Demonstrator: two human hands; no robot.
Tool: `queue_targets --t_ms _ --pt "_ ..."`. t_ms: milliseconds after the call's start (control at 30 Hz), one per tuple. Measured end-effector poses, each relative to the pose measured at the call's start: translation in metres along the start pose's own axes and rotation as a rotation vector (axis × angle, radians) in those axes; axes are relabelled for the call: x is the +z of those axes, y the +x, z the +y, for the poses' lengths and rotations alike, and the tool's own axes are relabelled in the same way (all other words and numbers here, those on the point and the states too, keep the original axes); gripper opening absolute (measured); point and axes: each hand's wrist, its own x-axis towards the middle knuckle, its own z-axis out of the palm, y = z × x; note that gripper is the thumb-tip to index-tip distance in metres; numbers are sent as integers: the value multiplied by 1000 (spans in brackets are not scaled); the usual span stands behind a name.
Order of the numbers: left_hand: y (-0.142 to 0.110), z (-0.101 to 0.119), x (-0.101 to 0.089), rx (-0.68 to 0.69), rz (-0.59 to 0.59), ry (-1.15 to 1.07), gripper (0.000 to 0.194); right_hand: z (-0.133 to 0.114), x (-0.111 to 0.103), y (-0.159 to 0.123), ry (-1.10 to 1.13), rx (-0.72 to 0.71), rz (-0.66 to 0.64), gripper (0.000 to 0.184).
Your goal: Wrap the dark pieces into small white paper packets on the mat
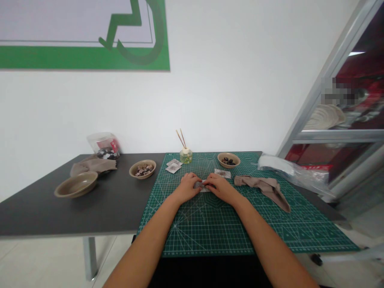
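My left hand (188, 188) and my right hand (221, 187) meet at the middle of the green cutting mat (192, 236). Between their curled fingers is a small pale square packet (205, 189) with a dark grey patch, lying low against the mat. The fingertips press on it from both sides and cover much of it. Just behind my right hand lies a similar flat packet (223, 173). Two more packets (173, 165) overlap farther back on the left. What the packets contain is too small to tell.
At the mat's back stand a reed diffuser (186, 156) and a bowl of dark pieces (229, 160). A brown cloth (264, 186) and a plastic bag (294, 172) lie right. Leftward are a bowl of brownish pieces (143, 169), another bowl (76, 185), crumpled cloth (93, 165) and a clear jar (103, 145).
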Motion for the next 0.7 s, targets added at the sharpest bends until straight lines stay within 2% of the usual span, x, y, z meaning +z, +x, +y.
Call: queue_targets --t_ms 100,267,467,600,700 --pt "0 1 -1 -4 -1 -6 25 1 1 0 -7 -11 10 21" --pt "-1 3 -3 -17 -15 -8 26 5 -2 -3 4 74 55 19" --pt "-1 2 -1 -6 4 -6 24 -3 1 1 23 38 -5 18" --pt "-1 1 -2 -5 -1 -13 26 3 -2 -2 15 66 29 20" --pt "-1 1 -1 -4 1 -6 25 4 -1 -3 27 31 38 26"
